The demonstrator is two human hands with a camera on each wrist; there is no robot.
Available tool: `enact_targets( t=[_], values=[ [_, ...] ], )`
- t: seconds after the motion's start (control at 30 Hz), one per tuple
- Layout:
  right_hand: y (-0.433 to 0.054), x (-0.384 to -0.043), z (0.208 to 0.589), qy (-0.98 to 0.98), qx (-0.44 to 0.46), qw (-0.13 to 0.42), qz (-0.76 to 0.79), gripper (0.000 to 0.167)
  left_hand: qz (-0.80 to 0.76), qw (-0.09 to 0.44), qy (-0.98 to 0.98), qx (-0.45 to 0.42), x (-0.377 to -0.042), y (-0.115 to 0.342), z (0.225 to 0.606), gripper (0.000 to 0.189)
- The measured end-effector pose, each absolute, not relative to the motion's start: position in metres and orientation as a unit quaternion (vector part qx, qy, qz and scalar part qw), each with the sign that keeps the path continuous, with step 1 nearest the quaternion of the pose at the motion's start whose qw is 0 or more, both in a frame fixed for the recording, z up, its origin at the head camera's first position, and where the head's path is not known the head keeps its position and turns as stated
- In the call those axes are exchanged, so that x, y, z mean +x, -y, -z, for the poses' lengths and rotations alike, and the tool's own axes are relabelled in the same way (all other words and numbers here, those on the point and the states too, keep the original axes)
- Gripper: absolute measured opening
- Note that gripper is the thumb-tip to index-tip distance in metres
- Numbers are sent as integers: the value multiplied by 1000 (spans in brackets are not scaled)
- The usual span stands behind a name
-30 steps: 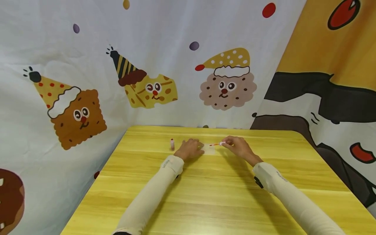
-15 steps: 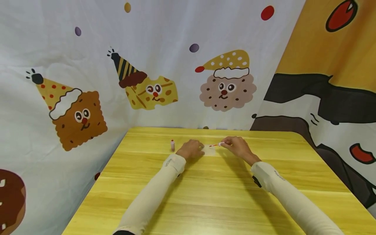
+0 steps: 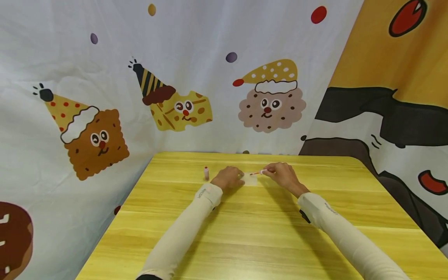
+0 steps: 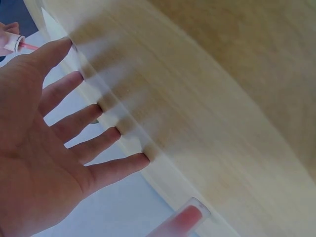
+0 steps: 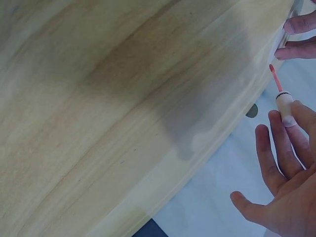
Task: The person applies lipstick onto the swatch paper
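Observation:
A lip gloss wand (image 3: 263, 171) with a pale cap and a red tip is pinched between the thumb and fingers of my right hand (image 3: 284, 175). Its tip is over a small whitish sheet (image 3: 251, 179); whether it touches cannot be told. My left hand (image 3: 227, 177) has its fingers spread, fingertips resting at the sheet's left side, as the left wrist view also shows. Left of that hand stands the open lip gloss tube (image 3: 206, 174), upright; its reddish content shows in the left wrist view. The right wrist view shows the wand (image 5: 284, 106) pointing at the left fingers.
The wood-grain table (image 3: 245, 229) stretches towards me on both sides of the arms. Behind and left of it hangs a white curtain (image 3: 196, 50) printed with cartoon biscuits.
The head view has shifted slightly. Both hands stay almost in place; the wand's tip dips a little lower over the sheet.

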State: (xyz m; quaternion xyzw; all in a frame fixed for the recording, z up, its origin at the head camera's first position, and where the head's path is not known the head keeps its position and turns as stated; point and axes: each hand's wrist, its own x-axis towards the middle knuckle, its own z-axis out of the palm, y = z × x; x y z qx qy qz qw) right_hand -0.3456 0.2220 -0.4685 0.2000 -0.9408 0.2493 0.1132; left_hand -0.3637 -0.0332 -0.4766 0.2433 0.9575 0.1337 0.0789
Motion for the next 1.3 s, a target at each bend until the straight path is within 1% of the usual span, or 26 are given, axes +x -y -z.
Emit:
enact_targets(
  t=[0.2, 0.63, 0.97, 1.2, 1.3],
  values=[
    [-222, -344, 470, 944, 198, 118, -234, 20, -142, 79, -956, 243, -360, 32, 474, 42],
    [-224, -339, 467, 944, 226, 138, -196, 17, -141, 76, -958, 237, -360, 28, 470, 42],
    [-221, -331, 464, 945, 234, 125, -192, 17, -135, 86, -958, 237, -362, 31, 472, 44],
    [-219, -324, 462, 938, 255, 125, -198, 16, -142, 93, -959, 228, -362, 32, 474, 45],
    [-218, -322, 460, 938, 259, 123, -195, 16, -145, 87, -958, 230, -363, 32, 475, 44]
  ],
)
